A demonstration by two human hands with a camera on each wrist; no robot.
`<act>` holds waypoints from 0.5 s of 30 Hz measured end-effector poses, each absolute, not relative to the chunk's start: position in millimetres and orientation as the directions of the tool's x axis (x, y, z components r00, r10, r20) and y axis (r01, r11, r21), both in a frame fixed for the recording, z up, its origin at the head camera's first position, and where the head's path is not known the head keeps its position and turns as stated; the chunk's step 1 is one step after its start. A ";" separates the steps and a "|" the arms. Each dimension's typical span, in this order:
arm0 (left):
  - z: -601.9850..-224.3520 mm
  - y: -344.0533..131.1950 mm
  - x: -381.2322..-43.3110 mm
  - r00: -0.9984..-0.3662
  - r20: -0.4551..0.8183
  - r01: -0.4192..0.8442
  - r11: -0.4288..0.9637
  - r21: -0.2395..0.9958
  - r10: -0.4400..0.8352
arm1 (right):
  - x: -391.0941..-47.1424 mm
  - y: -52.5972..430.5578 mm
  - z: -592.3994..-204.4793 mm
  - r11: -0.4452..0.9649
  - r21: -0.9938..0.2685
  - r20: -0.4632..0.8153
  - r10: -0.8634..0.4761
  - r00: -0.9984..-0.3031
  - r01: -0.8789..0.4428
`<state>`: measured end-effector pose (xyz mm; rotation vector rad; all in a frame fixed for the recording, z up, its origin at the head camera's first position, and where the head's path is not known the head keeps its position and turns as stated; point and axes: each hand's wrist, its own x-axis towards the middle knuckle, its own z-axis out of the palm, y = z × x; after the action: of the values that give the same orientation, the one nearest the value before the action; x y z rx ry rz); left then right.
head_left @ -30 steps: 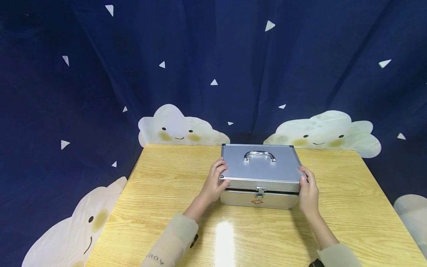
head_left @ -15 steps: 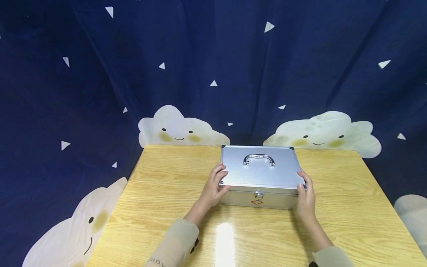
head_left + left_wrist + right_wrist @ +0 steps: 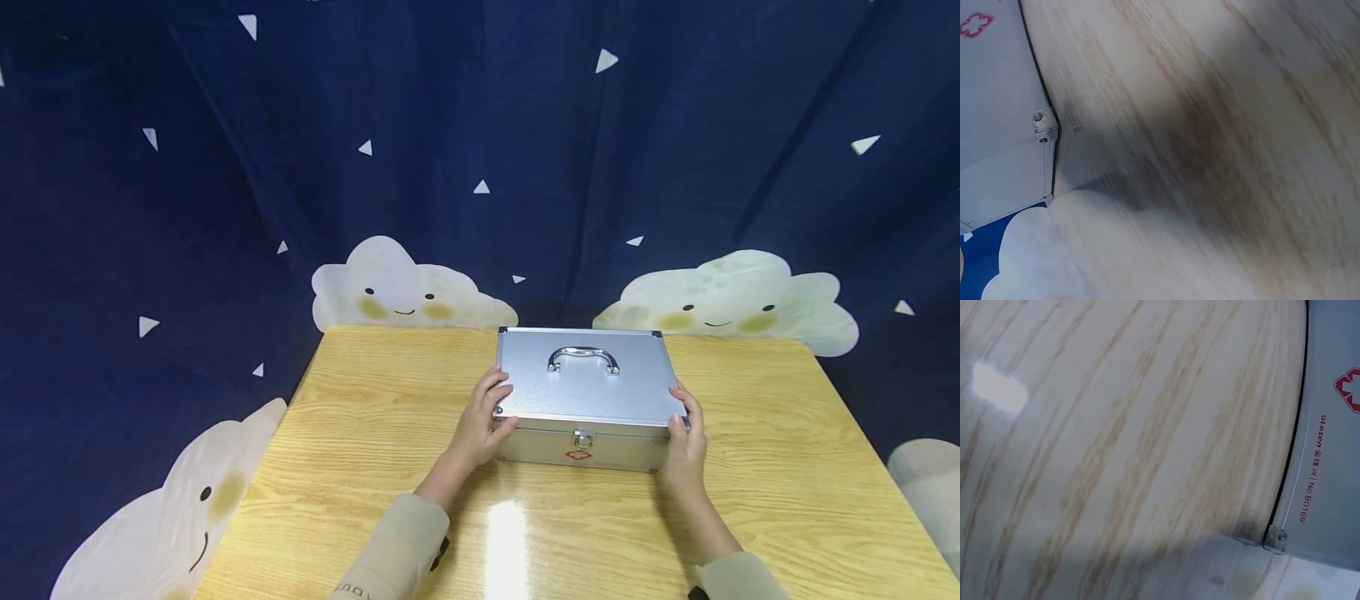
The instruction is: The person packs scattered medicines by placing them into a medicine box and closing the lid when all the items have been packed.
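Note:
A silver metal first-aid box [image 3: 525,375] sits on the table with its lid down flat. On top stands a chrome handle [image 3: 583,351]; a latch [image 3: 582,438] and a red cross emblem [image 3: 578,455] are at the front. My left hand [image 3: 474,427] grips the lid's front left corner, fingers over the top edge and thumb at the front. At the front right corner, my right hand [image 3: 686,450] holds the lid likewise. Part of the box's front [image 3: 997,87] appears in the left wrist view. Red print [image 3: 1312,469] shows in the right wrist view. Neither wrist view shows the fingers clearly.
The wooden table [image 3: 375,392] stretches out on both sides of the box, with a bright light reflection in front. Behind and beside it hangs a dark blue curtain [image 3: 450,100] with white clouds and triangles.
The box's lid has come down at the front, and the dark gap beneath it has closed. Both hands went down with it. Over the last half second almost nothing has moved.

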<state>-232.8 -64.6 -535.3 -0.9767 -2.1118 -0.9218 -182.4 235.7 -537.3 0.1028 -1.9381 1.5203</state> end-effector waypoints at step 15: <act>-497.2 -77.1 -237.7 -0.625 0.704 0.755 0.487 0.438 0.337 | -174.1 256.1 -477.4 0.563 -0.803 0.338 0.153 -0.929 -0.199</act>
<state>-237.7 -77.1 -497.2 -0.8981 -2.1968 -1.0226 -174.1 256.1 -477.4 0.0374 -2.4295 1.3152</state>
